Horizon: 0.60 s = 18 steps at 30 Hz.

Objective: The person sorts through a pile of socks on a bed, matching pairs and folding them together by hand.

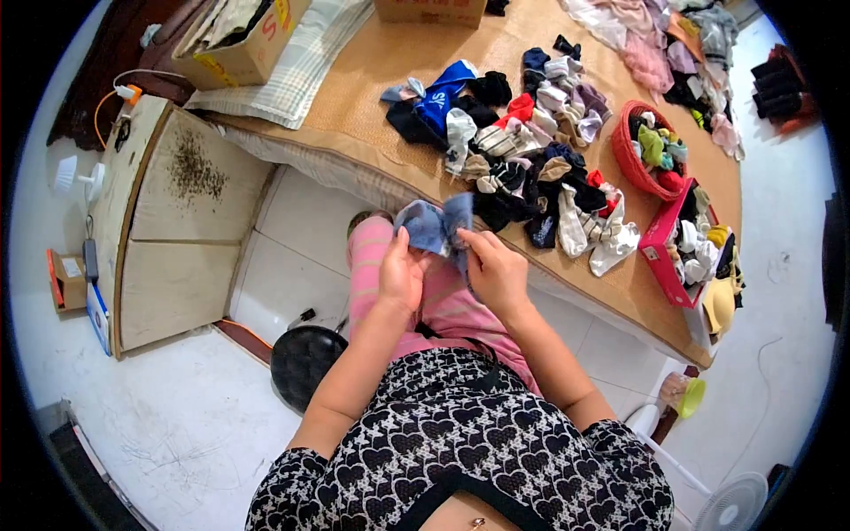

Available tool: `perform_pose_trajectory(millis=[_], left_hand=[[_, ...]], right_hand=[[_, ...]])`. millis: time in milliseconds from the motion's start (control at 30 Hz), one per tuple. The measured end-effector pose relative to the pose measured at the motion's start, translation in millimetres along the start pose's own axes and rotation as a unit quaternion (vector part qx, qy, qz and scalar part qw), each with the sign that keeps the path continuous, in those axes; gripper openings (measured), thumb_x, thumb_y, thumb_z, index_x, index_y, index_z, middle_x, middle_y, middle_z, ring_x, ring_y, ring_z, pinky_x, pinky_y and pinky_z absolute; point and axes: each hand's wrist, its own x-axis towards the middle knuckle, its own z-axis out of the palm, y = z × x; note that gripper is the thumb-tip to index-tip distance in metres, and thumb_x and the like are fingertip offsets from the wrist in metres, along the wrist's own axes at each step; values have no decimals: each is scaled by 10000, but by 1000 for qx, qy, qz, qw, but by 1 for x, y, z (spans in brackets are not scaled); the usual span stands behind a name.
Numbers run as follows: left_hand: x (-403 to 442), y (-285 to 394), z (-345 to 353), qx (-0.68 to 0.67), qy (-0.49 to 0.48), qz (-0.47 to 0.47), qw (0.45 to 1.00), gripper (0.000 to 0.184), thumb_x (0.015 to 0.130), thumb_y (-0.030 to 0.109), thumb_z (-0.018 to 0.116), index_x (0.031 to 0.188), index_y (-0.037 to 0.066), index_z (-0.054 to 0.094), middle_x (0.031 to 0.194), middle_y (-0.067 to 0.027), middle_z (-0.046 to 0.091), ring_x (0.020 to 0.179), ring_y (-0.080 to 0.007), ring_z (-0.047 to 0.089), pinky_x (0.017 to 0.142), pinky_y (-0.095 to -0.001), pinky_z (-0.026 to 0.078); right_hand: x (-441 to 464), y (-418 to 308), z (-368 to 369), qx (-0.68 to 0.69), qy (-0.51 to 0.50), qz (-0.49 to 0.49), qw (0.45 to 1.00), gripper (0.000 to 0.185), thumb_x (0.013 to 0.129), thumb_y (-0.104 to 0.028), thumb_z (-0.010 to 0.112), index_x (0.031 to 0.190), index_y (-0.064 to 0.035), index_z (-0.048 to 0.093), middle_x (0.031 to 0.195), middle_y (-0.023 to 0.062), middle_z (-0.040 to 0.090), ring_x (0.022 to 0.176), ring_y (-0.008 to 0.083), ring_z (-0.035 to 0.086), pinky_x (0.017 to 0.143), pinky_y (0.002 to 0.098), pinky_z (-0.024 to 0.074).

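In front of my lap, both hands are closed on a blue-grey patterned sock (423, 228). My left hand (404, 276) pinches its left part between thumb and fingers. My right hand (496, 273) grips the darker right part, which stands up above the fingers and hangs a little below them. Just beyond my hands, a heap of mixed socks (513, 140) lies on the bed mat (372, 115), in black, white, grey and red. A blue garment with white lettering (443, 96) lies at the heap's left side.
A red basket (625, 157) and a pink box (657, 246) hold small clothes at the bed's right. More clothes (655, 44) lie at the back right. Cardboard boxes (257, 57) stand behind. A cabinet (181, 283), black stool (305, 365) and fan (730, 509) surround me.
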Motion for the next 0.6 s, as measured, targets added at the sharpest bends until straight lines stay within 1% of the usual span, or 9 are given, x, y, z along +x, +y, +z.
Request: perform_pose_trajectory(millis=[33,100,133,200,267,333,400,467,600], left_hand=[[-1,1,0,0,-1,2,1000,366,993,306,371,1227,53,495,1178,-106,588,1096,-244,558,959,-432,424],[-5,5,3,83,-44,143,985,332,990,233,395,1218,23,514,1195,-110,579,1133,-230,535,1003,-406,388],[-8,9,4,83,-42,144,985,332,990,233,395,1218,23,514,1195,-110,579,1133,-230,535,1003,-406,388],[-16,17,7,279,-138,325,893,309,980,157,406,1203,-13,535,1247,-117,555,1187,-227,502,1036,-377,352],[-14,11,-1,312,-127,322,885,317,938,93,460,1231,-1,536,1241,-98,573,1151,-243,533,993,-360,403],[-24,18,14,494,-184,403,748,318,901,87,499,1207,41,571,1244,-86,582,1165,-269,530,982,-361,411],[-33,15,27,507,-208,407,730,309,861,85,536,1160,62,608,1240,-81,587,1174,-294,524,982,-368,411],[-34,8,27,524,-295,396,694,289,852,117,568,1130,54,618,1242,-93,584,1168,-303,526,978,-379,415],[-34,11,27,565,-295,422,645,308,836,166,598,1120,49,618,1252,-127,567,1139,-331,534,976,-408,416]], right_hand=[[0,0,2,40,-13,42,998,336,791,-57,562,1117,-120,615,954,98,647,718,253,636,624,366,500],[0,11,11,151,-22,119,981,320,804,-69,561,1118,-94,613,944,105,655,730,218,637,655,342,500],[-1,15,13,258,-32,197,945,308,816,-81,560,1120,-69,611,934,111,662,743,182,638,686,317,500],[3,15,0,434,-83,300,845,256,852,-60,540,1095,-9,600,921,45,628,795,101,591,713,238,483],[5,19,-5,512,-118,337,781,298,854,-43,521,1147,-13,562,950,48,622,802,102,598,717,227,491],[6,20,-3,545,-127,336,758,299,862,-58,518,1156,-12,545,962,52,615,816,107,598,716,235,495],[8,16,0,578,-136,333,733,301,871,-74,515,1165,-11,529,973,55,608,831,111,598,715,243,499],[10,13,2,707,-78,349,610,280,898,-90,501,1168,-17,514,1003,66,609,851,114,603,734,258,514],[7,15,4,703,-25,359,614,257,911,-97,486,1156,-24,512,1024,80,606,865,140,613,754,278,524]])
